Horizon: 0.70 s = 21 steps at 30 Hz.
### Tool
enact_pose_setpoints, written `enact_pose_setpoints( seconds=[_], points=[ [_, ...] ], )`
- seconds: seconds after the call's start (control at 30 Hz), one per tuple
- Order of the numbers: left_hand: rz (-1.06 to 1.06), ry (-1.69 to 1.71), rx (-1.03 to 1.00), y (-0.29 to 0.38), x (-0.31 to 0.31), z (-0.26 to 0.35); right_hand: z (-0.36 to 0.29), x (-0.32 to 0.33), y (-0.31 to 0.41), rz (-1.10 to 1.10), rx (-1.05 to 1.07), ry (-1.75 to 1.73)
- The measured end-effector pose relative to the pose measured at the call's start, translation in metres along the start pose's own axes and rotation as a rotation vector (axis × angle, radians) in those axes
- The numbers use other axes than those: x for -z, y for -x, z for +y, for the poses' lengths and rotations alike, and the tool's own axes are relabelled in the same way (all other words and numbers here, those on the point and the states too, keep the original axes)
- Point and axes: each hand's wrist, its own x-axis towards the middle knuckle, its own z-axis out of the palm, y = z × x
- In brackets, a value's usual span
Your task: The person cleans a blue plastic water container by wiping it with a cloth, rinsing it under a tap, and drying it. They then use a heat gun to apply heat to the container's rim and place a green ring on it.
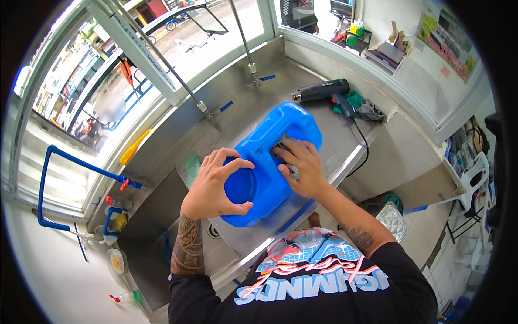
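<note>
A blue plastic water container (265, 160) lies on the stainless steel counter (226, 133) before me, its round blue cap (239, 186) towards the lower left. My left hand (216, 184) spans this cap, thumb and forefinger curved against its edge. With my right hand (301, 166) I press a bunched grey scouring pad or cloth (292, 172) into the recess by the container's handle; most of the pad is hidden under the fingers. Dark smudges show on the blue plastic beside the handle. Behind the container's far end lies a black hot air gun (321, 90).
Beyond the hot air gun are a green and a grey cloth (370, 110); its cord (366, 141) hangs over the counter's front edge. Two taps with blue levers (226, 106) rise at the back. A green pad (192, 170) lies left, beside a sunken steel basin (149, 210).
</note>
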Motion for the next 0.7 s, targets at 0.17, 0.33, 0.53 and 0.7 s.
enact_pose_setpoints(
  seconds=[0.17,0.33,0.53,0.7],
  points=[
    [0.138,-0.097,0.044,0.008,-0.009,0.010,-0.004,0.003,0.000,-0.043,-0.009,-0.041],
    [0.313,-0.337,0.283,0.025,-0.031,0.026,0.002,0.012,-0.010,-0.116,-0.032,-0.042],
    [0.334,-0.189,0.230,0.032,-0.032,0.015,0.000,0.006,-0.040,0.172,0.127,0.020],
    [0.270,-0.139,0.184,0.047,-0.021,-0.003,-0.020,-0.009,-0.074,0.001,0.290,0.188]
  ],
)
